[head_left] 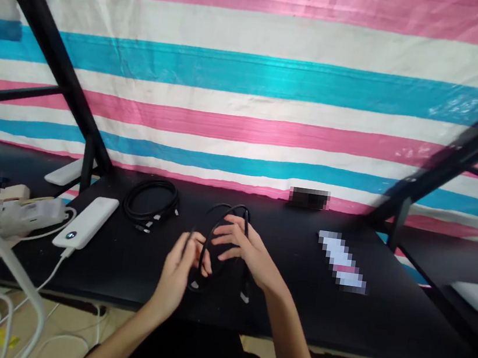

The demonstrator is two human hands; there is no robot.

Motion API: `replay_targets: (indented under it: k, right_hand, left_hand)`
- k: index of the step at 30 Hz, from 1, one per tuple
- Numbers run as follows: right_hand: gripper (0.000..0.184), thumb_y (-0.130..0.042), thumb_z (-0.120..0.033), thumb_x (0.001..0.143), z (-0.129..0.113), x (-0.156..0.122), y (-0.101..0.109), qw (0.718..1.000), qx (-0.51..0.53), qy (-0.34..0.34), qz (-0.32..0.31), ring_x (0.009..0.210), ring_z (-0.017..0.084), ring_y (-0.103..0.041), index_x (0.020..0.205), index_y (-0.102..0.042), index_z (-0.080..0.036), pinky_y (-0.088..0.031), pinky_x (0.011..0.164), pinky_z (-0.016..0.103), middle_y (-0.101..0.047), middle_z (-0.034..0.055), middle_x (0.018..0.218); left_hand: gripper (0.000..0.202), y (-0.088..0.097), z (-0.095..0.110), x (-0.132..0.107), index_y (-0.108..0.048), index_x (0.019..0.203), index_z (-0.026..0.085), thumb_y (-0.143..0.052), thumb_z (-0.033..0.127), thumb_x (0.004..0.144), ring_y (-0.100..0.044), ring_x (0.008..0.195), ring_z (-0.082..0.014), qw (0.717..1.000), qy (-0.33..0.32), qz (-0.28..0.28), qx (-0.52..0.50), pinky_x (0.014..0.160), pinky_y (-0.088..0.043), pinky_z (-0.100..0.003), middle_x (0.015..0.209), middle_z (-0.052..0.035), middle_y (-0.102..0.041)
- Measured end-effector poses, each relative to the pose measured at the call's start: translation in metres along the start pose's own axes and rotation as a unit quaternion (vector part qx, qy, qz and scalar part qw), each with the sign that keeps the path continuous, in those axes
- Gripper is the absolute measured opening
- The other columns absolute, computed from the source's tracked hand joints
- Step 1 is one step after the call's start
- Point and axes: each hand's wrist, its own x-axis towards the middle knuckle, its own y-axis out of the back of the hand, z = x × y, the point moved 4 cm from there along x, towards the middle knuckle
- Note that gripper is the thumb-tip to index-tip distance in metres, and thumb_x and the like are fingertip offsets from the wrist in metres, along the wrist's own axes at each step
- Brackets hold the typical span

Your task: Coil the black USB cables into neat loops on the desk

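Note:
A black cable (pixel 203 251) is bent into loose loops between my two hands, just above the black table. My left hand (pixel 178 265) is closed around part of the loops, thumb on top. At the right side of the loops is my right hand (pixel 251 252), its fingers spread and pointing left. One strand passes by its fingers and knuckles; whether the hand grips it is not clear. A connector end (pixel 244 297) with a light tip hangs below the right hand, and another light tip (pixel 194 284) shows below the left hand.
A second coiled black cable (pixel 151 198) lies at back left, near a white power bank (pixel 86 222) with a lead plugged in. A power strip (pixel 47 211) and white cords crowd the left. A blurred phone-like object (pixel 342 262) lies right; a dark box (pixel 309 198) stands behind.

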Motion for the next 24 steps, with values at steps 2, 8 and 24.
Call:
replay_targets:
  k: [2,8,24]
  right_hand:
    - [0.043,-0.052,-0.053,0.085,-0.004,-0.013,0.022,0.999,-0.029,-0.003,0.03,0.081,0.02,-0.065,0.113,-0.053,-0.021,-0.051,0.048,0.024,-0.065,0.0086,0.095]
    - [0.031,-0.065,-0.05,0.077,-0.019,-0.079,0.14,0.939,0.034,0.06,0.337,0.062,0.012,-0.059,0.095,-0.057,-0.025,-0.031,0.029,0.014,-0.058,0.0019,0.079]
    - [0.004,-0.063,-0.024,0.077,-0.021,-0.208,0.276,0.812,0.165,0.205,0.522,0.037,0.005,-0.031,0.076,-0.066,-0.027,-0.012,0.03,0.026,-0.036,-0.0027,0.056]
  left_hand:
    - [0.033,0.022,0.01,0.008,-0.053,0.088,0.021,-0.049,0.053,0.085,-0.059,0.069,-0.0161,0.993,-0.038,0.107,-0.025,0.05,-0.048,-0.023,0.08,-0.0033,-0.056]
    - [0.024,0.099,0.048,0.018,-0.048,0.075,0.022,-0.06,0.042,0.08,-0.03,0.038,-0.0077,0.932,-0.135,0.328,-0.074,0.028,-0.018,-0.02,0.059,0.0043,-0.036]
    - [0.036,0.125,0.087,0.012,-0.045,0.077,0.018,-0.019,0.037,0.095,-0.007,0.033,-0.0095,0.953,-0.117,0.153,-0.234,0.025,-0.008,-0.023,0.047,0.007,-0.026]
